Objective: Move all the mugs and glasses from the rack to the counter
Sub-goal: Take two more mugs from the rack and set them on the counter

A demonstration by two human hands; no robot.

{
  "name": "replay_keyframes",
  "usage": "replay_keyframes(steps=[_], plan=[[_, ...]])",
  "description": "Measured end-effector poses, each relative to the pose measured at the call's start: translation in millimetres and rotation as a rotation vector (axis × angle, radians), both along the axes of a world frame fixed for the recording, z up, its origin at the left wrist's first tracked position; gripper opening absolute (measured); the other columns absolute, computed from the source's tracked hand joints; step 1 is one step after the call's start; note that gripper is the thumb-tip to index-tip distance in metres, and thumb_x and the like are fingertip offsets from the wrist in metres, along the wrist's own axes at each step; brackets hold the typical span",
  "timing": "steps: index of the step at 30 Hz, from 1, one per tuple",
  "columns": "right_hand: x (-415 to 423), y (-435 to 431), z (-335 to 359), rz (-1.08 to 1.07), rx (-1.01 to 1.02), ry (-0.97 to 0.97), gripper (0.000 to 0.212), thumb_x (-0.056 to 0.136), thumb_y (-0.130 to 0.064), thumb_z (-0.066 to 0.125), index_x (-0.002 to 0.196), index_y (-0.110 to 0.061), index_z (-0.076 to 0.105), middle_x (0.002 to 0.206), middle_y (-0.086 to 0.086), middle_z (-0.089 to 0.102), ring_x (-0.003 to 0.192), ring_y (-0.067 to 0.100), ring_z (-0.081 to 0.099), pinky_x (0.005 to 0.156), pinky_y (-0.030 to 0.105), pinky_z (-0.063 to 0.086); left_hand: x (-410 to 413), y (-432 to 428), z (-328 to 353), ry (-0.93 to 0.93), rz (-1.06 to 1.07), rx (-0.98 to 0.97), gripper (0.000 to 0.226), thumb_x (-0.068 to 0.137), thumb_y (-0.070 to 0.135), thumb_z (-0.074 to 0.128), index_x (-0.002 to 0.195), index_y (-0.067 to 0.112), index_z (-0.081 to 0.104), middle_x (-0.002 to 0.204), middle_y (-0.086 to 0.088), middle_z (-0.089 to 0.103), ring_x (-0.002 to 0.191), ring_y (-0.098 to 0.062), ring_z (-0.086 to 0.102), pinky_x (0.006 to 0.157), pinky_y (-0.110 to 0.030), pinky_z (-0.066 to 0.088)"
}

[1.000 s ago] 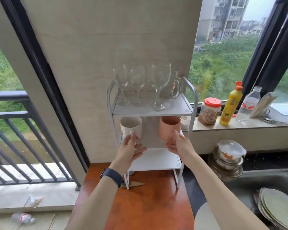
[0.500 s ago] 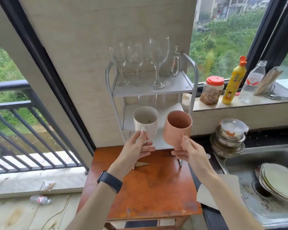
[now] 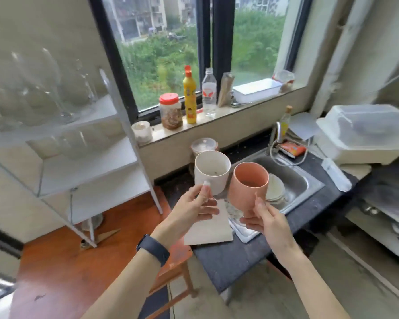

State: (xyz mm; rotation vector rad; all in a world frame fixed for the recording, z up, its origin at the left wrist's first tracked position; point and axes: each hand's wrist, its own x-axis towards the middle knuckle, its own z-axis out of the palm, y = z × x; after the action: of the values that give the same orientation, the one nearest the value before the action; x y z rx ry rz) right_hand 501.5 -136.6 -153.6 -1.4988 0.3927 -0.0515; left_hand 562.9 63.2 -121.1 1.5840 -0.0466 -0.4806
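Note:
My left hand [image 3: 194, 207] grips the handle of a white mug [image 3: 211, 171], held upright in the air. Beside it, my right hand [image 3: 266, 221] holds a pink mug [image 3: 248, 184] by its lower side. Both mugs hover above the dark counter [image 3: 230, 259], near the sink's left edge. The white rack [image 3: 90, 157] stands at the left on a wooden table [image 3: 78, 261]. Several wine glasses [image 3: 44, 88], blurred, remain on its top shelf, and more clear glasses [image 3: 76, 143] show on the shelf below.
A steel sink [image 3: 293, 178] holds stacked plates [image 3: 274, 187]. A white board [image 3: 209, 226] and a tray lie on the counter under my hands. The sill carries a jar [image 3: 171, 111], a yellow bottle [image 3: 189, 95] and a water bottle [image 3: 209, 93]. Plastic boxes [image 3: 364, 134] sit at the right.
Both mugs have left the rack's middle shelf and moved right, out over the counter by the sink. The view has swung right with them.

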Motion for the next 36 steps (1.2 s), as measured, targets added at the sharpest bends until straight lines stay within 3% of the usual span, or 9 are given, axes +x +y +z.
replay_keyframes(steps=[6, 9, 14, 20, 25, 28, 33, 36], plan=[[-102.5, -154.6, -3.8, -0.317, -0.03, 0.017, 0.037, 0.105, -0.032, 0.044, 0.092, -0.006, 0.067, 0.083, 0.012, 0.07, 0.082, 0.032, 0.075, 0.074, 0.037, 0.058, -42.4, -183.0, -9.9, 0.078, -0.292, -0.108, 0.032, 0.095, 0.048, 0.05, 0.096, 0.016, 0.057, 0.089, -0.007, 0.066, 0.076, -0.021, 0.069, 0.077, -0.032, 0.053], [-161.6, -222.8, -4.5, -0.492, -0.059, 0.039, 0.039, 0.105, -0.033, 0.043, 0.086, -0.007, 0.065, 0.083, 0.012, 0.069, 0.077, 0.027, 0.075, 0.074, 0.039, 0.057, -73.6, -269.6, -10.0, 0.098, -0.456, -0.138, 0.032, 0.091, 0.048, 0.052, 0.098, 0.017, 0.056, 0.091, -0.01, 0.064, 0.079, -0.022, 0.071, 0.088, -0.041, 0.051], [-250.9, -313.2, -5.7, -0.759, -0.05, 0.072, 0.039, 0.104, -0.038, 0.044, 0.083, -0.012, 0.063, 0.082, 0.011, 0.068, 0.075, 0.026, 0.074, 0.07, 0.036, 0.053, -125.3, -398.0, -9.7, 0.106, -0.706, -0.105, 0.028, 0.101, 0.044, 0.045, 0.097, 0.018, 0.056, 0.098, -0.011, 0.067, 0.089, -0.023, 0.073, 0.095, -0.042, 0.053], [-329.3, -399.1, -12.5, -1.049, 0.013, 0.09, 0.042, 0.1, -0.045, 0.047, 0.084, -0.011, 0.066, 0.078, 0.012, 0.07, 0.073, 0.026, 0.073, 0.07, 0.036, 0.055, -170.7, -527.0, -10.3, 0.098, -0.965, -0.081, 0.029, 0.103, 0.043, 0.043, 0.092, 0.019, 0.054, 0.099, -0.012, 0.063, 0.089, -0.024, 0.071, 0.097, -0.042, 0.051], [-371.6, -468.0, -12.0, -1.187, -0.004, 0.096, 0.039, 0.102, -0.04, 0.045, 0.083, -0.01, 0.063, 0.084, 0.019, 0.069, 0.077, 0.032, 0.073, 0.07, 0.037, 0.056, -193.4, -633.5, -20.3, 0.102, -1.123, -0.057, 0.029, 0.104, 0.041, 0.042, 0.099, 0.014, 0.054, 0.101, -0.014, 0.063, 0.094, -0.03, 0.069, 0.088, -0.036, 0.057], [-388.3, -516.0, -11.5, -1.244, -0.022, 0.1, 0.038, 0.102, -0.041, 0.044, 0.097, -0.008, 0.064, 0.09, 0.021, 0.07, 0.076, 0.027, 0.074, 0.065, 0.03, 0.057, -204.6, -703.8, -26.0, 0.07, -1.197, -0.035, 0.031, 0.104, 0.041, 0.041, 0.094, 0.017, 0.056, 0.105, -0.015, 0.065, 0.094, -0.029, 0.072, 0.095, -0.044, 0.056], [-408.6, -594.9, -4.6, -1.35, -0.016, 0.124, 0.047, 0.1, -0.048, 0.046, 0.103, -0.005, 0.065, 0.091, 0.019, 0.072, 0.079, 0.028, 0.076, 0.081, 0.046, 0.058, -226.0, -808.4, -19.8, 0.077, -1.305, -0.05, 0.031, 0.105, 0.04, 0.04, 0.092, 0.016, 0.055, 0.108, -0.017, 0.064, 0.085, -0.022, 0.072, 0.087, -0.039, 0.055], [-419.3, -638.2, -0.7, -1.41, -0.01, 0.128, 0.051, 0.099, -0.052, 0.045, 0.099, -0.006, 0.067, 0.094, 0.019, 0.073, 0.082, 0.027, 0.076, 0.086, 0.048, 0.058, -237.4, -863.9, -17.2, 0.069, -1.342, -0.037, 0.032, 0.105, 0.04, 0.04, 0.095, 0.015, 0.057, 0.115, -0.021, 0.066, 0.093, -0.028, 0.073, 0.091, -0.042, 0.056]])
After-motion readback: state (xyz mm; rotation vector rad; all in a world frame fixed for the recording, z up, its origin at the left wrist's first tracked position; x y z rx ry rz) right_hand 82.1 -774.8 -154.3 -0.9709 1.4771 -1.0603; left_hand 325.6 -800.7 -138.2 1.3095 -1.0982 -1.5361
